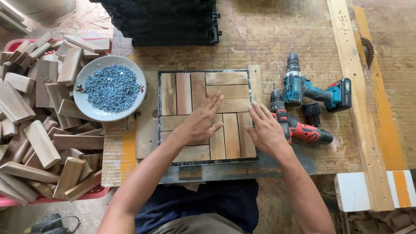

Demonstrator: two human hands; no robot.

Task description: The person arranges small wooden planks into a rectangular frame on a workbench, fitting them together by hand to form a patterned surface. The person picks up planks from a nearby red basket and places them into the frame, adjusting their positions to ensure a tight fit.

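A square tile of wooden slats (203, 89) in a black frame lies on the workbench in front of me. My left hand (200, 122) rests flat on the slats near the tile's middle, fingers spread. At the tile's right edge my right hand (265, 130) lies open, fingers pointing up and left, touching the outer slat. Neither hand holds anything. Just right of my right hand lies a red cordless drill (299, 129), and beyond it a teal cordless drill (310, 89).
A white plate of several blue-grey screws (110, 89) sits left of the tile. A red tray heaped with wooden blocks (39, 117) fills the left side. Stacked black plastic grids (164, 21) stand at the back. A long wooden strip (357, 99) runs along the right.
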